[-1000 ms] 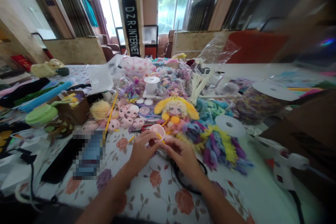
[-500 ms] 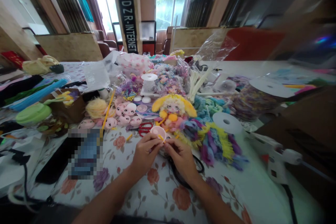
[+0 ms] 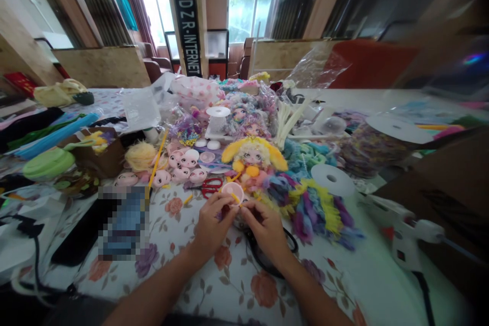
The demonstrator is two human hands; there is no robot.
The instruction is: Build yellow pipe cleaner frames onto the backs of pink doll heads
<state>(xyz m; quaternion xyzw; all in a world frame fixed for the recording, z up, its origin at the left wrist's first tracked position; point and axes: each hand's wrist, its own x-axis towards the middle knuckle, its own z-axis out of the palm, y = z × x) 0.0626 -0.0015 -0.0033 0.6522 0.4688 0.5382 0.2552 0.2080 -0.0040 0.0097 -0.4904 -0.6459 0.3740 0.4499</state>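
Between my two hands is a small hollow pink doll-face shell (image 3: 230, 188), its inside turned up toward me. A short yellow strip (image 3: 235, 197) lies across its near rim. My left hand (image 3: 214, 219) is closed on the shell's left and near side. At the near right edge, my right hand (image 3: 265, 224) pinches with thumb and fingertips where the yellow strip meets the rim; the exact grip is hidden. Just beyond are red-handled scissors (image 3: 211, 188) and a doll with a yellow long-eared hood (image 3: 252, 155). Several painted doll faces (image 3: 184, 159) lie to the left.
A white glue gun (image 3: 401, 229) stands at right beside a brown box (image 3: 451, 198). A white spool (image 3: 332, 179) and colourful yarn (image 3: 309, 204) lie nearer. At left are a black phone-like slab (image 3: 82, 232) and a green lid (image 3: 49, 164). Bagged dolls (image 3: 244, 112) fill the back.
My hands and the shell stay almost in place, the shell tipped slightly and a little higher in view. The whole view has shifted marginally.
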